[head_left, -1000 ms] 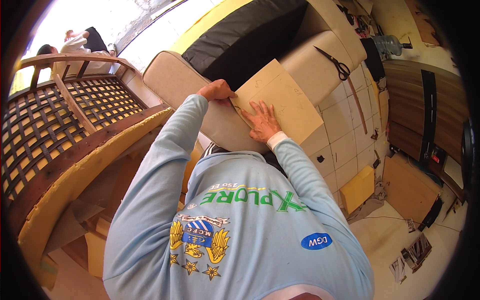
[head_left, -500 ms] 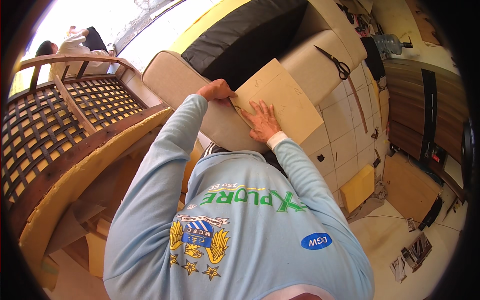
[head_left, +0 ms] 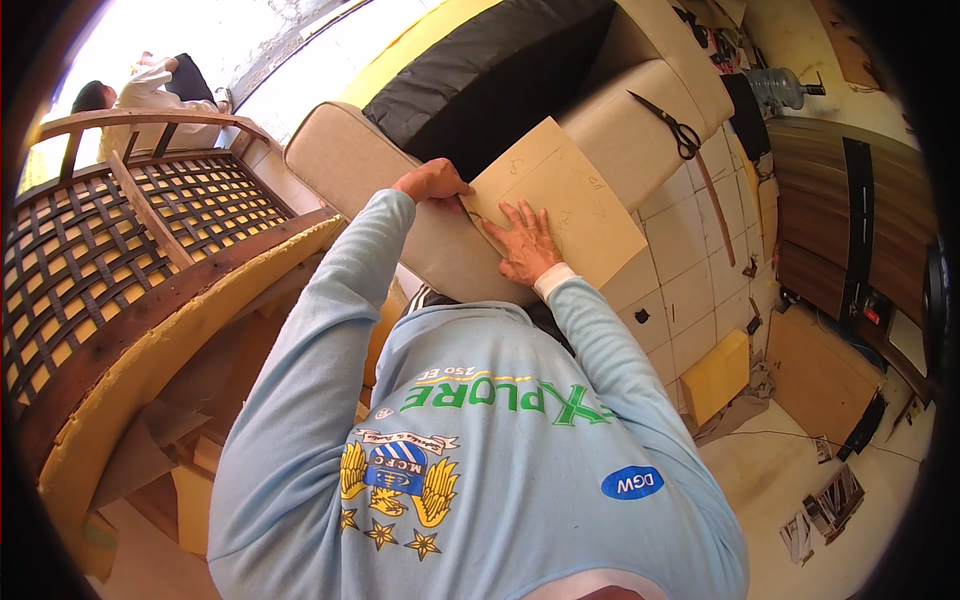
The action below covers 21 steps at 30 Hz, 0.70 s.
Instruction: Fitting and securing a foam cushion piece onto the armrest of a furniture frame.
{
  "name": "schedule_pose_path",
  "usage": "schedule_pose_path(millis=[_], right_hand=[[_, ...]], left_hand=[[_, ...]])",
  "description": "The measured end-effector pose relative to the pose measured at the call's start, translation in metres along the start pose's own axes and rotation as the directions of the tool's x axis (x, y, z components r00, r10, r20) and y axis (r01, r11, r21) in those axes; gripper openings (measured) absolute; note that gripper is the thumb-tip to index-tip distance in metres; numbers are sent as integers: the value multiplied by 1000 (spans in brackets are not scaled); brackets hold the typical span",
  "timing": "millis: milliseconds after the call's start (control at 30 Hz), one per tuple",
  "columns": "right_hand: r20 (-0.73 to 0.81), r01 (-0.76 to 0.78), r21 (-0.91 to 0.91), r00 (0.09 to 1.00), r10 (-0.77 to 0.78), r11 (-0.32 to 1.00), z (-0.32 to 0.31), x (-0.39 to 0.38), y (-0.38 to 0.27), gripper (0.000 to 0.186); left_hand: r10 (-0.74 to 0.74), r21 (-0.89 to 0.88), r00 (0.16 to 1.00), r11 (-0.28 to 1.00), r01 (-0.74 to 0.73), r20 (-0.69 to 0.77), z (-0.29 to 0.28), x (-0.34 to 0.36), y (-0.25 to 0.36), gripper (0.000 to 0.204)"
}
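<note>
A tan cardboard sheet with drawn lines and marks lies across the arm of a beige sofa. My right hand presses flat on the sheet's near left part, fingers spread. At its left edge my left hand is closed, fingertips down by the border. A thin dark line shows just below those fingers; whether it is a tool in the hand or part of the edge, I cannot make out. Black-handled scissors rest on the sofa beyond the sheet, apart from both hands.
Left of me stands a wooden frame with woven black straps and yellow foam along its rail. A person sits beyond it. On the right are a yellow foam block, a water bottle and brown panels.
</note>
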State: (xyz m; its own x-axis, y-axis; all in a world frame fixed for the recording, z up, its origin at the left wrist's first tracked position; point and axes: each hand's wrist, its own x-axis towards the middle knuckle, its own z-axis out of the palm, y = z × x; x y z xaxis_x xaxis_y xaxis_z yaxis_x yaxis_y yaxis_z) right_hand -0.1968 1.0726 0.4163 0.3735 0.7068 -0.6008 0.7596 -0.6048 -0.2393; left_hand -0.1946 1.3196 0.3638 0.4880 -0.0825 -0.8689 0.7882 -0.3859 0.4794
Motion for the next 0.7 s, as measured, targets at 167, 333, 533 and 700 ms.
schedule_pose_path(millis=[167,333,533,700], right_hand=[[-35,20,29,999,-19,999,0,-1,0,83],[-33,22,34,999,-21,999,0,-1,0,83],[-44,23,26,999,-21,999,3,-1,1,82],[-49,-10,-84,999,6,996,7,-5,7,82]], left_hand=[[22,-36,999,999,-21,26,0,-3,1,33],[-7,-30,1000,1000,7,-4,0,-4,2,32],[-15,-48,1000,999,14,-7,1,1,0,30],[25,-27,999,999,-26,-34,7,1,-6,33]])
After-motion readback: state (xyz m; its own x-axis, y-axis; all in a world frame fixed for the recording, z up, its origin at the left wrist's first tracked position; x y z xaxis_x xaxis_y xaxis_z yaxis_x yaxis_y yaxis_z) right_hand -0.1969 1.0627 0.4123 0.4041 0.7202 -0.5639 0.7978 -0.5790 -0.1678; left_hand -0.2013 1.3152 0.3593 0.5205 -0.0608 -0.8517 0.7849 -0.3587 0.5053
